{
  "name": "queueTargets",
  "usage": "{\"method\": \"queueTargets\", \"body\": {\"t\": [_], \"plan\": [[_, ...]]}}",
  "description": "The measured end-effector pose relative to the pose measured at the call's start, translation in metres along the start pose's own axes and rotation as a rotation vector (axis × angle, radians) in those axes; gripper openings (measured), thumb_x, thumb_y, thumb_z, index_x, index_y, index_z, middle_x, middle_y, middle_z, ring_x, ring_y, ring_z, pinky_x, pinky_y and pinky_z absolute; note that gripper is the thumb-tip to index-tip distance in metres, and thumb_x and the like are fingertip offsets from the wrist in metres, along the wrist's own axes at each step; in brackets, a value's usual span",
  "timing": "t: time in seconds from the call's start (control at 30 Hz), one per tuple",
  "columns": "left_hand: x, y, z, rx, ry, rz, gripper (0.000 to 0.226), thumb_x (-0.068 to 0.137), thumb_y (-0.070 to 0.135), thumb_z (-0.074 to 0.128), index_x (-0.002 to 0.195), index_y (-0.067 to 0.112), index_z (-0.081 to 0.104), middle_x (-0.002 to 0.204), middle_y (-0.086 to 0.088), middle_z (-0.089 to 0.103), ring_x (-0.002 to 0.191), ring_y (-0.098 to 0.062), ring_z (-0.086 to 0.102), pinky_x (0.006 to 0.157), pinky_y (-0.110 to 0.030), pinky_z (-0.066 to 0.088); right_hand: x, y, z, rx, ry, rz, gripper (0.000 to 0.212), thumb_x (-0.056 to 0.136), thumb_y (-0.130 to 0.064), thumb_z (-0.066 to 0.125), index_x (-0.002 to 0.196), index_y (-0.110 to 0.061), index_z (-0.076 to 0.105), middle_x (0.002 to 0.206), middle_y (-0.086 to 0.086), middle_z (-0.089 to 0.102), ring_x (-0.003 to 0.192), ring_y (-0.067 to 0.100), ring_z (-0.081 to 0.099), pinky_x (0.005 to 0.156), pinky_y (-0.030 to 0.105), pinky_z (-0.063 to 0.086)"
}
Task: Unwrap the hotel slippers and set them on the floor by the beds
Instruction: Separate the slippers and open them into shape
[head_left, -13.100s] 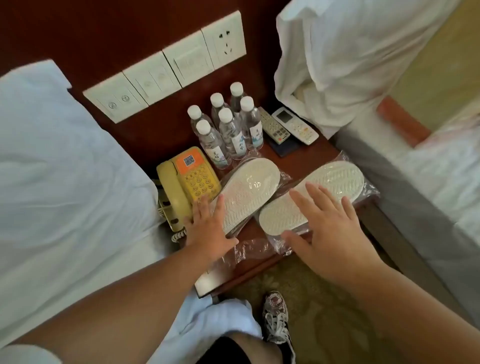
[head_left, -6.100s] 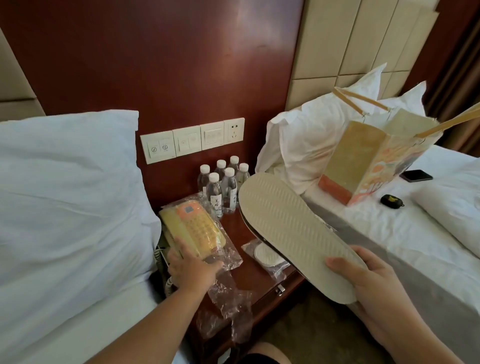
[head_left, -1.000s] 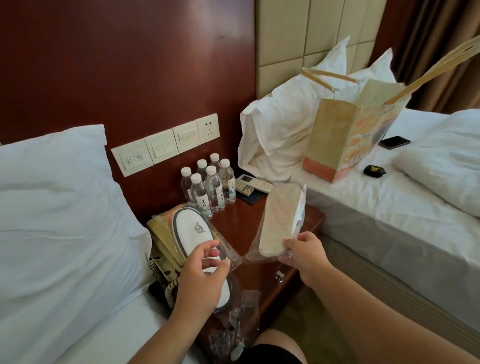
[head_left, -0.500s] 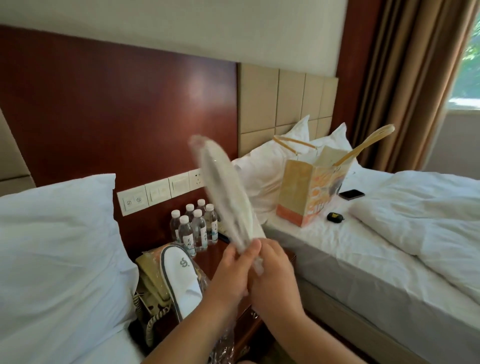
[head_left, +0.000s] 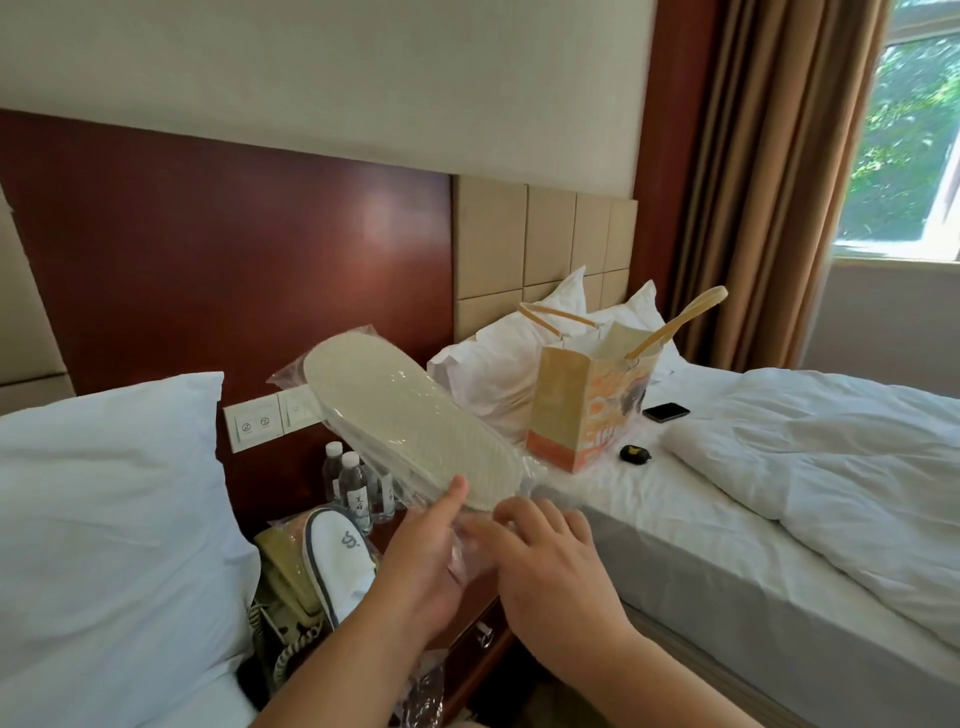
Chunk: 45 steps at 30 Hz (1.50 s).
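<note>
A wrapped pair of pale hotel slippers (head_left: 410, 426), sole up inside clear plastic, is raised above the nightstand. My left hand (head_left: 421, 561) grips its near end, thumb on the sole. My right hand (head_left: 550, 561) has its fingers on the loose plastic at that same end; whether they pinch the film is blurred. An unwrapped white slipper (head_left: 340, 561) with a grey logo lies on top of the yellow telephone (head_left: 283, 582) on the nightstand.
Water bottles (head_left: 350, 483) stand at the back of the wooden nightstand (head_left: 483, 629). A white pillow (head_left: 104, 519) lies on the left bed. The right bed (head_left: 779, 519) carries a paper bag (head_left: 587, 410), a phone (head_left: 666, 412) and a small black case (head_left: 635, 453). Crumpled plastic (head_left: 426, 691) hangs at the nightstand's front.
The wrapped slippers have tilted from nearly upright to lying slanted with the sole up. My right hand has shifted onto the loose plastic at the near end.
</note>
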<state>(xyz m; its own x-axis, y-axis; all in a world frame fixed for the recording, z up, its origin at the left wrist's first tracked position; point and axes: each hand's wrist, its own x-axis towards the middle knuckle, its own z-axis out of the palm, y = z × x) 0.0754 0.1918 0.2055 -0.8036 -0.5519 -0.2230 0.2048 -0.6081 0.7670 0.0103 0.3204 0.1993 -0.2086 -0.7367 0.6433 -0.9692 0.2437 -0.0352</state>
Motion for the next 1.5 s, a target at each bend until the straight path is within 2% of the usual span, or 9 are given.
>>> {"method": "queueTargets", "body": {"t": [0.13,0.33,0.57,0.83,0.97,1.03,1.13,1.37,1.5], "plan": [[0.004,0.011,-0.004,-0.086,0.05,0.034,0.04,0.086,0.034,0.064,0.113,0.005,0.064,0.103,-0.017,0.075,0.098,-0.035,0.071,0.068,-0.047,0.062,-0.007,0.011,-0.006,-0.002,0.157,-0.058,0.018,0.074,-0.01,0.073,0.08,-0.025,0.067,0.079,-0.006,0.056,0.069,0.019,0.053,0.063,0.035,0.045],[0.002,0.013,-0.006,-0.174,0.032,0.037,0.029,0.089,0.029,0.065,0.107,0.006,0.066,0.099,-0.015,0.076,0.086,-0.027,0.074,0.075,-0.049,0.06,-0.017,0.018,-0.004,0.041,0.186,-0.142,0.013,0.084,-0.014,0.071,0.089,-0.025,0.071,0.079,-0.007,0.059,0.07,0.016,0.054,0.068,0.029,0.045],[0.006,0.014,-0.013,-0.197,0.055,0.071,0.026,0.088,0.024,0.067,0.108,0.008,0.066,0.088,-0.011,0.078,0.077,-0.025,0.076,0.076,-0.045,0.059,-0.014,0.027,-0.008,0.11,0.193,0.038,0.019,0.073,-0.008,0.076,0.071,-0.023,0.064,0.071,-0.012,0.055,0.069,0.011,0.051,0.064,0.031,0.046],[0.005,0.014,-0.024,-0.086,0.074,0.132,0.045,0.076,0.029,0.073,0.112,0.004,0.065,0.095,-0.012,0.077,0.082,-0.022,0.075,0.075,-0.043,0.06,-0.001,0.025,-0.024,0.137,0.206,0.098,0.038,0.07,-0.004,0.063,0.103,-0.023,0.066,0.109,-0.007,0.056,0.103,0.016,0.051,0.091,0.029,0.037],[0.003,0.012,-0.021,-0.059,0.089,0.124,0.053,0.075,0.031,0.073,0.117,0.001,0.064,0.109,-0.018,0.073,0.101,-0.03,0.071,0.076,-0.043,0.061,0.005,0.022,-0.024,-0.05,-0.044,-0.032,0.055,0.064,-0.011,0.064,0.114,-0.034,0.062,0.113,-0.012,0.06,0.12,0.015,0.046,0.107,0.049,0.026],[0.003,0.012,-0.02,-0.06,0.081,0.122,0.053,0.076,0.03,0.072,0.118,0.0,0.063,0.109,-0.018,0.073,0.102,-0.032,0.071,0.078,-0.043,0.06,0.003,0.024,-0.018,-0.098,-0.135,-0.057,0.046,0.069,-0.014,0.065,0.109,-0.039,0.065,0.103,-0.016,0.061,0.112,0.011,0.05,0.108,0.049,0.021],[0.003,0.014,-0.022,-0.063,0.082,0.126,0.051,0.076,0.028,0.073,0.117,0.0,0.063,0.106,-0.017,0.075,0.096,-0.03,0.073,0.078,-0.044,0.061,-0.001,0.03,-0.015,-0.087,-0.077,-0.011,0.018,0.078,-0.018,0.072,0.084,-0.035,0.072,0.084,-0.016,0.065,0.085,0.011,0.06,0.1,0.039,0.034],[0.004,0.01,-0.03,-0.031,0.08,0.155,0.045,0.076,0.027,0.075,0.114,0.005,0.067,0.108,-0.016,0.074,0.1,-0.031,0.071,0.075,-0.043,0.06,0.0,0.032,-0.019,0.111,0.006,0.158,0.014,0.078,-0.014,0.069,0.078,-0.028,0.07,0.075,-0.015,0.061,0.069,0.005,0.055,0.069,0.026,0.048],[0.001,0.003,-0.026,0.03,-0.01,0.177,0.044,0.081,0.027,0.071,0.121,0.011,0.063,0.111,-0.013,0.074,0.1,-0.029,0.072,0.088,-0.048,0.055,0.016,0.021,-0.019,0.601,-0.116,0.664,0.014,0.086,-0.027,0.061,0.078,-0.032,0.071,0.063,-0.011,0.069,0.046,0.002,0.058,0.044,0.015,0.044]]}}
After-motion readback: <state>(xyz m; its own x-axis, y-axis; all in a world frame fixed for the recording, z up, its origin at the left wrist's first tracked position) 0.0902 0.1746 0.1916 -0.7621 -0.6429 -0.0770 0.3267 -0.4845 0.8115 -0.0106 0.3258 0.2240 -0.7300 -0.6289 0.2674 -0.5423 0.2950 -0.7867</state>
